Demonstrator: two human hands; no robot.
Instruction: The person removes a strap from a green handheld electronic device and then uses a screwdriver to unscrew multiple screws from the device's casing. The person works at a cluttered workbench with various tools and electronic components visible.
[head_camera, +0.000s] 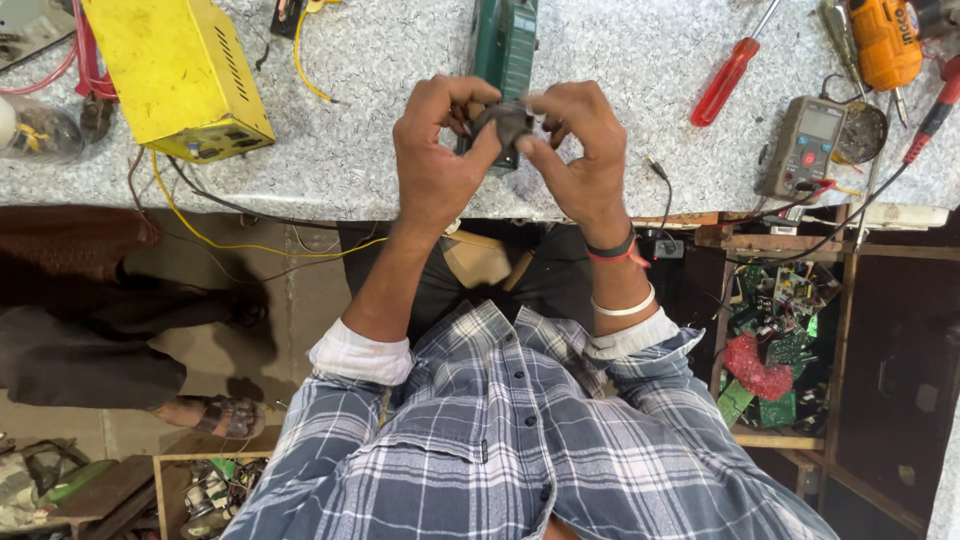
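A plaid shirt (520, 440) with rolled cuffs fills the near edge of the view. Just past it, a small dark grey part (505, 122) is pinched between both hands above the near edge of the speckled stone benchtop (380, 150). The left hand (435, 150) is closed on it from 9 o'clock, thumb on top, and the right hand (580, 150) is clamped on it from 3 o'clock with fingertips curled in (what the part actually is can't be made out, it's mostly covered).

At 3 o'clock from the hands a grey multimeter (803, 145) is laid flat, with leads trailing off it. A red-handled screwdriver (728, 80) is seen at about 2 o'clock. Right behind the hands, at 12 o'clock, a green power tool (505, 40) is parked. Further out at 10 o'clock a yellow metal box (180, 75) is set, yellow wire hanging off the bench. At far 2 o'clock an orange drill (885, 40) is spotted.
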